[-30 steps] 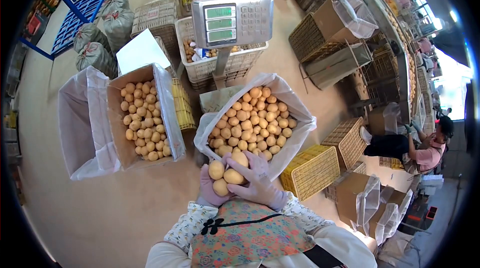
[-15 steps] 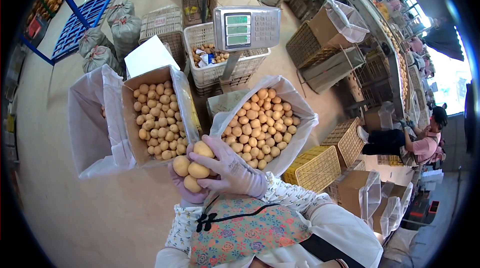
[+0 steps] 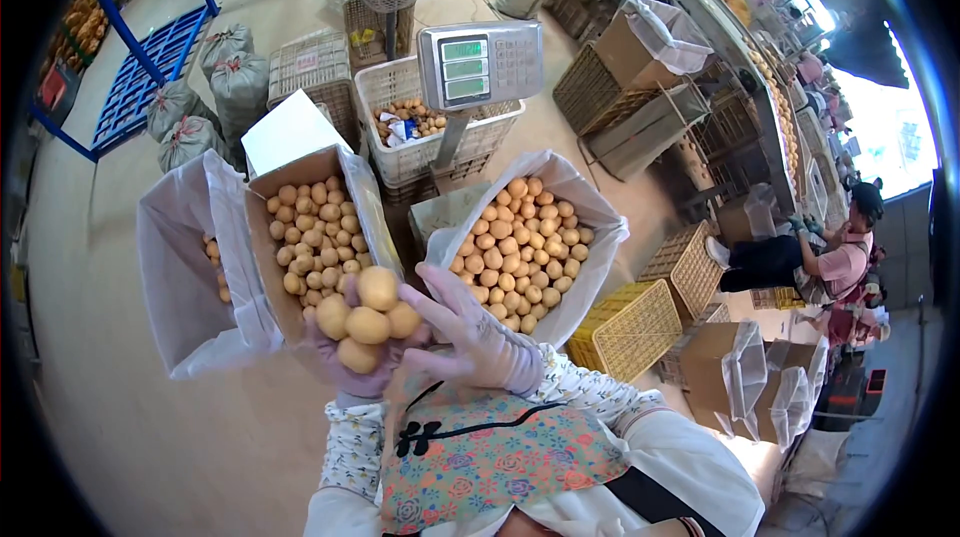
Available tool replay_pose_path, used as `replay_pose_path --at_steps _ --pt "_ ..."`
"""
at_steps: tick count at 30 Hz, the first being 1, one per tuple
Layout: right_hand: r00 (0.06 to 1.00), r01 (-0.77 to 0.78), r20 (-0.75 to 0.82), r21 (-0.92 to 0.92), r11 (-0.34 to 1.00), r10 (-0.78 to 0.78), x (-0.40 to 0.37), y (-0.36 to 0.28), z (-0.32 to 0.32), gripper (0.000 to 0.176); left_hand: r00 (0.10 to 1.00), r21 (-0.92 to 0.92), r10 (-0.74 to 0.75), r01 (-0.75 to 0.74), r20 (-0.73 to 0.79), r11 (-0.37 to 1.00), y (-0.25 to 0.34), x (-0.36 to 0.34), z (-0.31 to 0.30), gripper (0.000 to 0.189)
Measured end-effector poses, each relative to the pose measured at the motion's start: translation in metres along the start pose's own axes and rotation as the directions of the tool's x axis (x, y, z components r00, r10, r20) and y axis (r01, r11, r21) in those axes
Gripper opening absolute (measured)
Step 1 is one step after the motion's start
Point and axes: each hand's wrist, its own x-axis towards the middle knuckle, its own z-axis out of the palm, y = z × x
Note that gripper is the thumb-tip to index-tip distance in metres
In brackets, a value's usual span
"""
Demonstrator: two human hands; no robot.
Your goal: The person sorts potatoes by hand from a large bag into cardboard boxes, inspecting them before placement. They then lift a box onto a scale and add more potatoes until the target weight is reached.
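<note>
I wear pale purple gloves on both hands. Several round tan fruits (image 3: 366, 324) rest bunched in my left hand (image 3: 335, 367), which curls under them and is largely hidden by them. This hand is over the near edge of a lined cardboard box (image 3: 252, 199) holding more of the same fruits. Just right of the bunch, my right hand (image 3: 470, 332) has its fingers stretched apart, fingertips close to the rightmost fruit. Beyond it stands another box with a white plastic liner (image 3: 590, 282), heaped with fruits (image 3: 525, 252).
A digital scale display (image 3: 480, 65) rises on a post before a white crate (image 3: 390, 87) of fruit. Farther left are a lined box (image 3: 175, 257), tied sacks (image 3: 240, 87) and a blue rack (image 3: 150, 72). On the right are a yellow crate (image 3: 625, 332) and a person (image 3: 840, 257) by a conveyor.
The bunch of fruits has moved left and slightly toward the box in my left hand. My right hand has come off the fruits and its fingers have spread.
</note>
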Motion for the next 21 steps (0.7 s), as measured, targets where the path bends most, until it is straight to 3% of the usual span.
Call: replay_pose_path --at_steps 1,3,4,6,7,10,11,14,15,16,17,18,20,21 --pt "0.985 0.167 -0.019 -0.091 0.982 -0.170 0.001 0.008 0.000 0.079 0.999 -0.113 -0.041 0.038 -0.023 0.993 -0.007 0.001 -0.002 0.078" --pt "0.872 0.471 0.000 -0.272 0.839 -0.489 0.002 0.033 0.001 0.077 0.979 -0.023 -0.203 0.202 -0.005 0.979 -0.021 0.003 -0.023 0.079" --pt "0.956 0.293 0.017 -0.145 0.945 -0.293 -0.003 0.029 -0.003 0.074 0.963 0.033 -0.268 0.267 0.030 0.963 -0.029 0.003 -0.032 0.081" --pt "0.985 -0.124 0.131 0.093 0.988 0.111 -0.020 0.015 -0.016 0.069 0.965 0.209 -0.197 0.231 -0.171 0.950 -0.050 0.001 -0.012 0.084" --pt "0.982 -0.105 0.160 0.045 0.994 0.096 -0.024 0.014 -0.024 0.066 0.955 0.298 -0.143 0.220 -0.259 0.929 -0.055 0.000 -0.005 0.085" --pt "0.970 0.028 0.241 0.018 0.999 -0.032 -0.040 0.028 -0.032 0.067 0.931 0.161 -0.279 0.321 -0.236 0.933 -0.064 -0.012 -0.026 0.081" --pt "0.980 0.048 0.189 0.078 0.996 -0.062 -0.042 0.026 -0.034 0.066 0.913 -0.047 -0.360 0.357 -0.193 0.933 -0.069 -0.014 -0.028 0.082" --pt "0.980 -0.195 0.061 0.523 0.830 0.191 -0.057 0.026 -0.047 0.052 0.923 0.189 -0.311 0.355 -0.225 0.916 -0.084 -0.011 -0.019 0.085" --pt "0.921 -0.308 -0.011 0.589 0.747 0.389 -0.068 0.052 -0.055 0.048 0.946 0.138 -0.325 0.324 -0.014 0.936 -0.093 -0.014 -0.019 0.079" --pt "0.819 -0.373 -0.083 0.676 0.636 0.568 -0.079 0.078 -0.063 0.044 0.950 0.078 -0.312 0.311 0.003 0.947 -0.096 -0.016 -0.018 0.078" --pt "0.694 -0.485 0.061 0.777 0.402 0.718 -0.080 0.087 -0.079 0.042 0.953 0.020 -0.302 0.302 0.018 0.953 -0.095 -0.017 -0.015 0.076" --pt "0.577 -0.515 0.154 0.830 0.211 0.802 -0.094 0.118 -0.080 0.039 0.955 -0.037 -0.294 0.295 0.031 0.955 -0.094 -0.019 -0.013 0.075" --pt "0.444 -0.569 0.125 0.804 0.172 0.887 -0.133 0.187 -0.061 0.035 0.977 0.002 -0.214 0.214 -0.010 0.977 -0.094 -0.030 -0.011 0.072" --pt "0.374 -0.579 0.189 0.812 0.070 0.908 -0.146 0.208 -0.052 0.031 0.985 0.021 -0.167 0.168 -0.036 0.986 -0.094 -0.035 -0.008 0.072"
